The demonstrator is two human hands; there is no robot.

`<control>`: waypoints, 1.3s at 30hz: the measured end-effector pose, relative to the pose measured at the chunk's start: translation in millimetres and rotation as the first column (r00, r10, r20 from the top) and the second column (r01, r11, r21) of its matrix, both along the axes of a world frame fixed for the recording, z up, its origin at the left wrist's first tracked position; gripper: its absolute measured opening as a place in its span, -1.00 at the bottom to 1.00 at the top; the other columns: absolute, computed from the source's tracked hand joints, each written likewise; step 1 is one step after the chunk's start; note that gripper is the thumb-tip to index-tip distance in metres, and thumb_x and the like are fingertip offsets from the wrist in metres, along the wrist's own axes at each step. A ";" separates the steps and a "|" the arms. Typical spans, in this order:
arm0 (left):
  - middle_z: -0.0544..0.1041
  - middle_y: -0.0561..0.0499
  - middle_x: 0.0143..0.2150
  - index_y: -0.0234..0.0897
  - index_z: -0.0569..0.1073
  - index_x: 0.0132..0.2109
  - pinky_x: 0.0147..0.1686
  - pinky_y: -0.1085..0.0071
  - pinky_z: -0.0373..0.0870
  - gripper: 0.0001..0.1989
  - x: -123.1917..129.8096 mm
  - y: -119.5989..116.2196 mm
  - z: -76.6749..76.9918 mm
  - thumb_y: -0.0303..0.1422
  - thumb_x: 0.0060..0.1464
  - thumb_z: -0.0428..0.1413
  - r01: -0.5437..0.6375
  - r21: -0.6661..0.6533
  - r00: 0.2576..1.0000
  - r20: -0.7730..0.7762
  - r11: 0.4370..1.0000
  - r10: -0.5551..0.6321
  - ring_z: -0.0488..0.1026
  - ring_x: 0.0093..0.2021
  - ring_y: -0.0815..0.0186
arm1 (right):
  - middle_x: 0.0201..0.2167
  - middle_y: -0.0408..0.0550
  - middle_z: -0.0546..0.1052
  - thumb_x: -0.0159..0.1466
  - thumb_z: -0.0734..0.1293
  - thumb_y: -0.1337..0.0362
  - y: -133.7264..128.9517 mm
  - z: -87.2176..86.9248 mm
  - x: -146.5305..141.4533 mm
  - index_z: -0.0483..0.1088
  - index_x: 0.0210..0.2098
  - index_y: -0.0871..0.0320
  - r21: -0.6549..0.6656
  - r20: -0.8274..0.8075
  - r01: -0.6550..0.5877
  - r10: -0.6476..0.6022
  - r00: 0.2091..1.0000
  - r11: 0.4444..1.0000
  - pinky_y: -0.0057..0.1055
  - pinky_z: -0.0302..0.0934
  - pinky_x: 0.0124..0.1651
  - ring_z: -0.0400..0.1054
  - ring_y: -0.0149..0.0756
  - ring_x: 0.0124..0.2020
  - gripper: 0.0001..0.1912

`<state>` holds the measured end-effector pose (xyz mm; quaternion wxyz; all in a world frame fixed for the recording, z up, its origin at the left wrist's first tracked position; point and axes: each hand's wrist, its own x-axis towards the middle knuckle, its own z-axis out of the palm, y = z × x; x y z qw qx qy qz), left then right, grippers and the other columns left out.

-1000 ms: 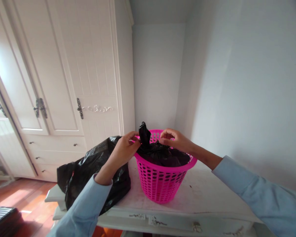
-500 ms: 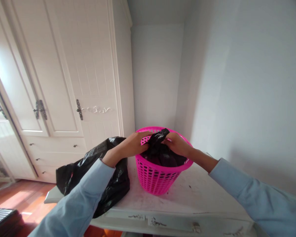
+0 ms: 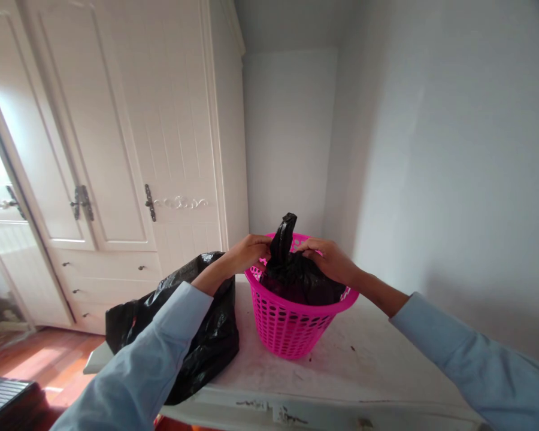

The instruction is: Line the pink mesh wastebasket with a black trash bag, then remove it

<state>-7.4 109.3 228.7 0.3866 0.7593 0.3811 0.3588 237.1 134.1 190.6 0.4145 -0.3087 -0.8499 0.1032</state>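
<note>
A pink perforated plastic basket (image 3: 291,329) stands upright on a white worn tabletop. Inside it sits a black plastic bag (image 3: 282,239), its gathered top twisted into a neck that sticks up above the rim. My left hand (image 3: 248,252) pinches the bag at the left side of that neck, the fingertips partly hidden behind the plastic. From the other side, my right hand (image 3: 330,260) has its fingers curled on the bag just right of the neck. Another black plastic bag (image 3: 215,335) lies on the table to the left, partly behind my left forearm.
The white table (image 3: 336,371) has chipped edges and small dark specks. A cream wardrobe (image 3: 184,137) with dark handles and drawers stands behind on the left. Grey walls (image 3: 431,149) close off the back and right. At lower left are a reddish floor (image 3: 49,359) and a dark ridged object (image 3: 9,395).
The bag's gathered top now stands taller and more upright between my hands. My right hand has moved slightly away from it to the right. The view has shifted a little.
</note>
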 end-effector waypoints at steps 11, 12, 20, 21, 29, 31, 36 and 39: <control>0.63 -0.02 -0.32 -0.30 0.60 -0.29 -0.53 0.50 0.41 -0.78 8.0 1.6 -16.6 -0.50 -0.14 0.12 -0.071 0.033 0.962 -0.263 0.997 0.077 0.50 -0.48 0.35 | -0.31 -0.03 0.53 0.16 0.27 0.52 16.3 5.9 7.6 0.62 -0.36 0.08 0.265 0.052 0.012 -0.027 0.998 0.964 -0.28 0.28 -0.06 0.41 -0.25 -0.21 -0.69; 0.64 -0.03 -0.28 -0.31 0.60 -0.27 -0.54 0.52 0.39 -0.75 9.9 0.7 -15.5 -0.51 -0.14 0.11 -0.077 0.044 0.950 -0.300 0.996 0.087 0.51 -0.48 0.35 | -0.31 -0.03 0.53 0.14 0.27 0.53 16.2 6.7 7.5 0.62 -0.36 0.07 0.269 0.054 -0.025 0.011 0.998 0.963 -0.28 0.28 -0.06 0.41 -0.25 -0.21 -0.68; 0.60 -0.01 -0.43 -0.31 0.63 -0.24 -0.42 0.46 0.34 -0.72 21.2 6.9 -19.5 -0.55 -0.20 0.20 -0.064 0.272 0.802 -0.559 0.960 0.211 0.51 -0.41 0.26 | -0.26 -0.05 0.58 0.38 0.24 0.19 2.2 14.7 1.6 0.56 -0.18 0.15 -0.006 0.122 -0.132 0.131 0.984 0.991 -0.36 0.26 -0.18 0.43 -0.28 -0.24 -0.73; 0.60 -0.02 -0.43 -0.31 0.64 -0.25 -0.41 0.45 0.33 -0.73 21.4 8.7 -21.9 -0.52 -0.21 0.23 -0.069 0.302 0.794 -0.561 0.951 0.236 0.51 -0.38 0.24 | -0.25 -0.06 0.59 0.39 0.26 0.11 1.8 14.6 0.5 0.56 -0.13 0.14 -0.055 0.158 -0.118 0.125 0.979 0.991 -0.37 0.25 -0.20 0.42 -0.28 -0.26 -0.69; 0.59 0.03 -0.41 -0.26 0.64 -0.15 -0.43 0.45 0.24 -0.73 19.2 3.8 -25.2 -0.42 -0.08 0.25 -0.166 0.379 0.762 -0.537 0.910 0.363 0.47 -0.42 0.32 | -0.37 -0.10 0.57 0.23 0.29 0.25 13.0 7.6 -4.3 0.53 -0.30 0.16 -0.154 0.290 -0.024 0.068 0.955 0.988 -0.38 0.20 -0.26 0.38 -0.29 -0.35 -0.82; 0.62 0.00 -0.34 -0.27 0.64 -0.15 -0.39 0.43 0.26 -0.75 18.3 1.6 -24.7 -0.42 -0.02 0.21 -0.202 0.404 0.754 -0.518 0.892 0.405 0.48 -0.38 0.30 | -0.39 -0.12 0.55 0.17 0.27 0.33 13.2 7.4 -3.9 0.51 -0.32 0.17 -0.093 0.247 0.043 -0.019 0.969 0.995 -0.39 0.19 -0.25 0.37 -0.31 -0.36 -0.83; 0.63 -0.11 -0.27 -0.29 0.63 -0.23 -0.26 0.37 0.30 -0.79 18.3 -0.5 -26.0 -0.45 0.09 0.09 -0.238 0.453 0.740 -0.488 0.859 0.462 0.53 -0.23 0.19 | -0.40 -0.13 0.53 0.12 0.28 0.35 13.4 7.8 -2.0 0.48 -0.38 0.15 0.023 0.170 0.254 -0.254 0.952 0.967 -0.40 0.13 -0.27 0.34 -0.33 -0.37 -0.87; 0.63 -0.15 -0.25 -0.31 0.61 -0.17 -0.24 0.36 0.32 -0.73 19.7 -2.0 -25.3 -0.49 0.12 0.02 -0.278 0.456 0.739 -0.460 0.845 0.492 0.56 -0.19 0.16 | -0.38 -0.10 0.52 0.10 0.26 0.40 14.8 8.2 -0.8 0.45 -0.43 0.15 0.068 0.148 0.412 -0.418 0.896 0.909 -0.39 0.11 -0.25 0.33 -0.31 -0.34 -0.88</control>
